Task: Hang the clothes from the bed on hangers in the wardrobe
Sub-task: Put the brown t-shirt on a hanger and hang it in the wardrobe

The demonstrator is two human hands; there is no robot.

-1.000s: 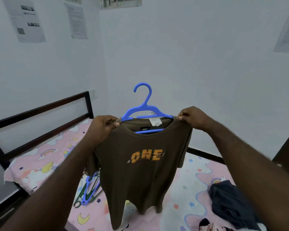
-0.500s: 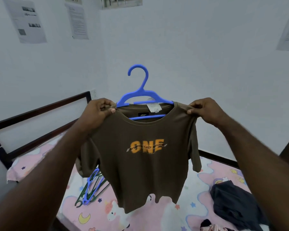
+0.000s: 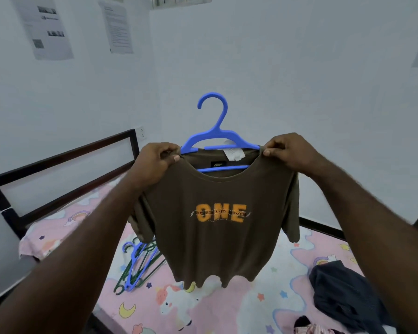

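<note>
Both hands pinch the brown T-shirt on a blue hanger.

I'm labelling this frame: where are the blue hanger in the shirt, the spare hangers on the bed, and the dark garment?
blue hanger (image 3: pixel 215 134), head view, where neck meets shoulders.
spare hangers (image 3: pixel 136 265), head view, middle of the pile.
dark garment (image 3: pixel 343 292), head view, its crumpled middle.

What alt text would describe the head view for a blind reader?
The left hand and right hand hold up a brown T-shirt on a blue hanger by its shoulders, above a bed with spare hangers and dark clothes.
</note>
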